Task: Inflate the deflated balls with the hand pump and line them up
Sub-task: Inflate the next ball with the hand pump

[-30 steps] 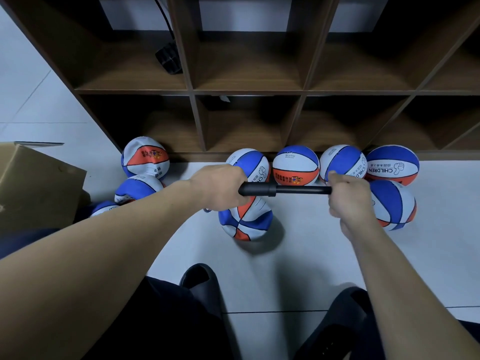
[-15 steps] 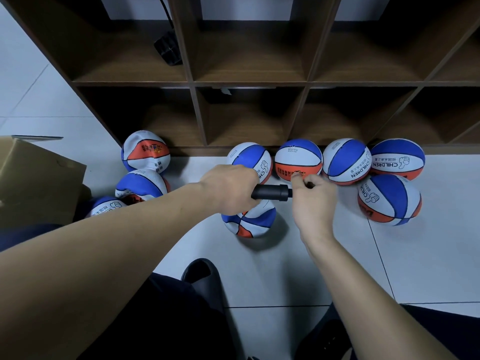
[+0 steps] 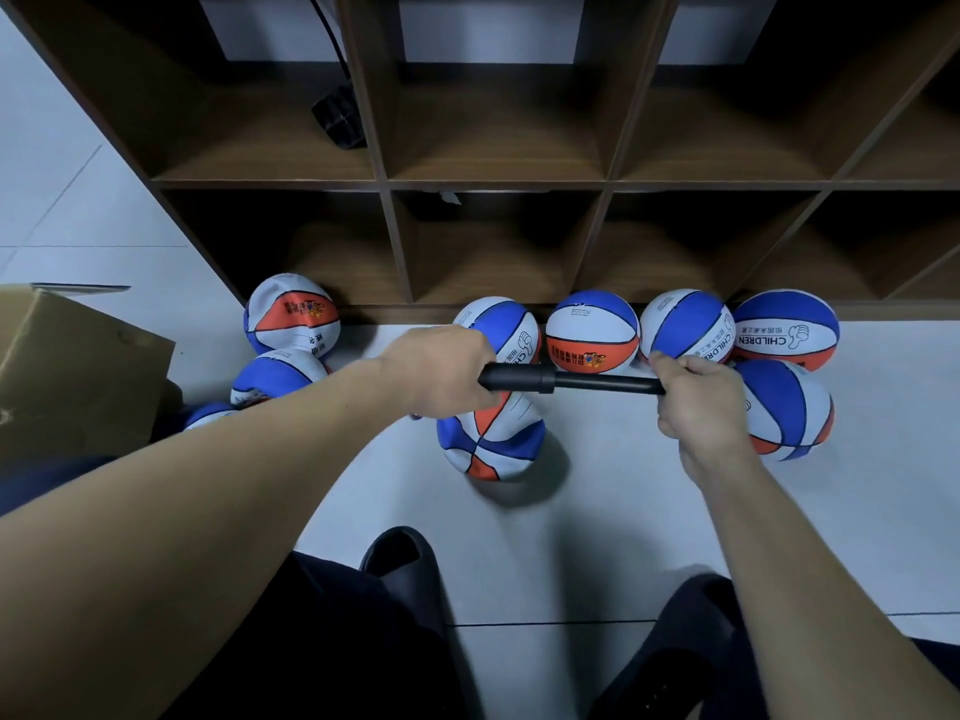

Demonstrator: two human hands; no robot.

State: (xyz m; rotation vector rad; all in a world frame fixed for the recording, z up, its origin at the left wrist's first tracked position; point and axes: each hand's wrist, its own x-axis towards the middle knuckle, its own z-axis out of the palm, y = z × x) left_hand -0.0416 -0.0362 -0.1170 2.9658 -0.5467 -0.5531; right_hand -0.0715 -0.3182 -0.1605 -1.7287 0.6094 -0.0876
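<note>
Deflated ball [image 3: 491, 441] sits on the floor just below the hand pump [image 3: 561, 380], still creased and slack; I judge I am mid-inflation on it. My left hand [image 3: 441, 374] is wrapped round the pump barrel, fingers curled tight. My right hand [image 3: 698, 400] grips the handle end, plunger rod drawn well out. Next move: drive the rod back in, barrel steady so the needle holds. Four round balls line the shelf unit [image 3: 498, 185] base, first of them [image 3: 592, 331] beyond the pump.
</note>
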